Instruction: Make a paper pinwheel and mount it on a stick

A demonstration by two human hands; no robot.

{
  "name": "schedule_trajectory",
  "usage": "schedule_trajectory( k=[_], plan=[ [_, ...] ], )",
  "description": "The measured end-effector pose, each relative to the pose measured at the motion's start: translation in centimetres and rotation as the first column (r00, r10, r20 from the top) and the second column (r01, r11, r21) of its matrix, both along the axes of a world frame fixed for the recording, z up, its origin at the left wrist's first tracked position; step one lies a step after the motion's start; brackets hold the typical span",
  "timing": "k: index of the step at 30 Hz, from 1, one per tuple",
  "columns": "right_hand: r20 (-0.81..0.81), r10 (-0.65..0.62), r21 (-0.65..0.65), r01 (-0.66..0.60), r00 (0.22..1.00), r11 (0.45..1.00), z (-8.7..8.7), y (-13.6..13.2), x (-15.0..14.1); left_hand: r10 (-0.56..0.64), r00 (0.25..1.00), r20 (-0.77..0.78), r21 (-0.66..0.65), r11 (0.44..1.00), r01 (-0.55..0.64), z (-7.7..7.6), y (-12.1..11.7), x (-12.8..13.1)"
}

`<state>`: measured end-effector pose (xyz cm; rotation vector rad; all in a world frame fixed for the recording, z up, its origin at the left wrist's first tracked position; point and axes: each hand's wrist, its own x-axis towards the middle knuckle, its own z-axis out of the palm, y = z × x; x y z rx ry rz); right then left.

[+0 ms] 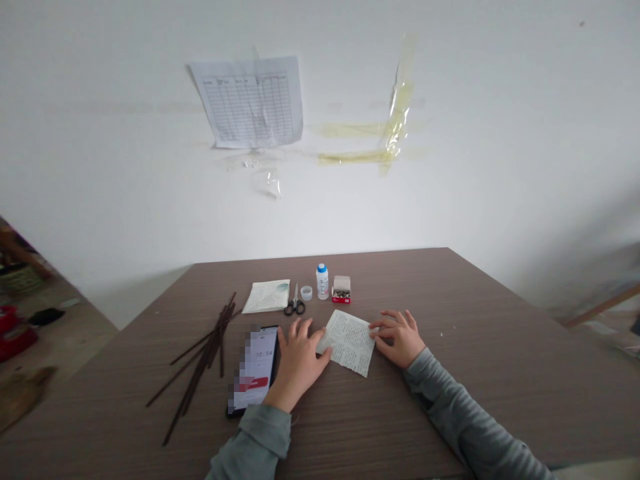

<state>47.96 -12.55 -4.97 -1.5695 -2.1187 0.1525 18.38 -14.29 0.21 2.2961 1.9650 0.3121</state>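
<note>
Two bare hands are resting over a brown counter (450,333), fingers loosely spread. The left hand (301,353) is touching the left edge of a printed paper square (347,341) lying flat between them; the right hand (397,338) is touching its right edge. A phone (254,370) is lying beside the left hand.

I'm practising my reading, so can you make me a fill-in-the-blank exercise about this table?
The bottle has a ____ cap.
The scissors have ____ handles.
The small open box has a ____ front.
The printed paper lies ____ the left hand and the right hand.

Missing words: blue; black; red; between.
</note>
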Motion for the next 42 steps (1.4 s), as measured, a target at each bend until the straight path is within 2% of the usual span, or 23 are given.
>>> schedule_trajectory(
  k=[10,19,26,29,36,42],
  plan=[
    [0.108,0.015,0.113,-0.027,0.994,0.993,-2.0,-1.5,0.3,0.015,0.998,-0.064,-0.047,0.999,-0.018,0.6,-0.2,0.4],
    [0.108,0.024,0.068,-0.032,0.994,0.997,-1.2,-1.5,0.5,0.038,0.993,-0.115,-0.035,0.999,-0.042,0.7,-0.1,-0.1],
    [0.133,0.021,0.011,-0.022,0.991,1.000,-0.7,-1.7,0.4,0.018,0.977,-0.213,-0.176,0.983,-0.057,3.0,1.8,-0.4],
    [0.121,0.038,-0.012,-0.037,0.992,0.999,-0.7,-1.6,0.4,0.002,0.976,-0.220,-0.237,0.970,-0.055,3.5,2.7,-0.8],
    [0.129,0.058,0.012,-0.060,0.990,0.998,-1.0,-1.5,0.5,-0.006,0.985,-0.171,-0.218,0.975,-0.032,2.8,3.4,-1.5],
    [0.154,0.050,0.031,-0.055,0.987,0.998,-0.9,-1.7,0.2,-0.010,0.988,-0.153,-0.208,0.978,-0.022,2.8,2.8,-1.4]
  ],
)
